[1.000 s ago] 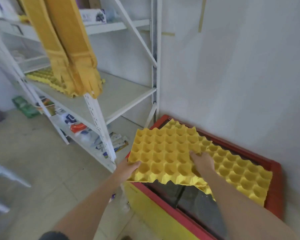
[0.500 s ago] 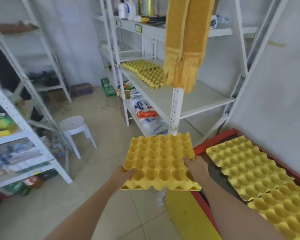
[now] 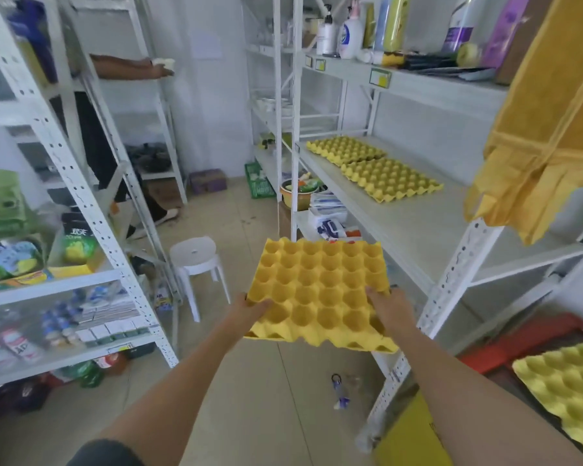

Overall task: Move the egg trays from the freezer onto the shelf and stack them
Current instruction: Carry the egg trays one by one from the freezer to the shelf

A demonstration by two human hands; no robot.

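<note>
I carry a yellow egg tray level in front of me, above the floor. My left hand grips its near left corner, thumb on top. My right hand grips its near right edge. Two more yellow egg trays, one nearer and one farther, lie side by side on the white shelf to the right. Another yellow tray rests on the red-rimmed freezer at the lower right.
A yellow cloth hangs over the shelf's near right end. A white stool stands on the floor ahead. White racks full of goods line the left side, with another person's arm reaching in. Small items lie on the floor.
I lifted the tray off the freezer and turned left with it. The view now faces along the aisle, and the freezer has slid to the lower right.
</note>
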